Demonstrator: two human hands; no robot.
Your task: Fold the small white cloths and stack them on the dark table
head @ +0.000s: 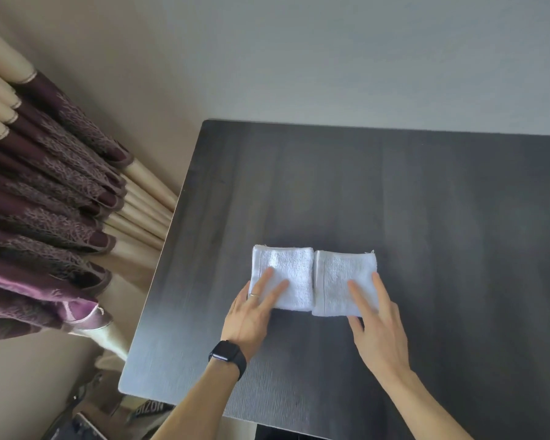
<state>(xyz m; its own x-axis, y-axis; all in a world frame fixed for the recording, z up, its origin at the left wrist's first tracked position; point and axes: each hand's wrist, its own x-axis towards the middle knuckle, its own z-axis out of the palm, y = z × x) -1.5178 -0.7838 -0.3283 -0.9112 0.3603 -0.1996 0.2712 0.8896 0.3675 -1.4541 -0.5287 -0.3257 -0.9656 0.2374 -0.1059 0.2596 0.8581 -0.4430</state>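
Your left hand point(254, 308) and right hand point(375, 315) rest open, flat on two folded cloths point(294, 274) lying side by side; a careless lift to stack could unfold one.

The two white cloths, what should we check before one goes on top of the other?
1. Left cloth folded into a neat square: ok.
2. Right cloth folded the same: ok.
3. Both lie flat on the dark table, side by side, edges touching: ok.
4. Left hand rests flat on the left cloth, gripping nothing: ok.
5. Right hand rests flat on the right cloth: ok.
6. Same size, so they stack evenly: cannot tell.
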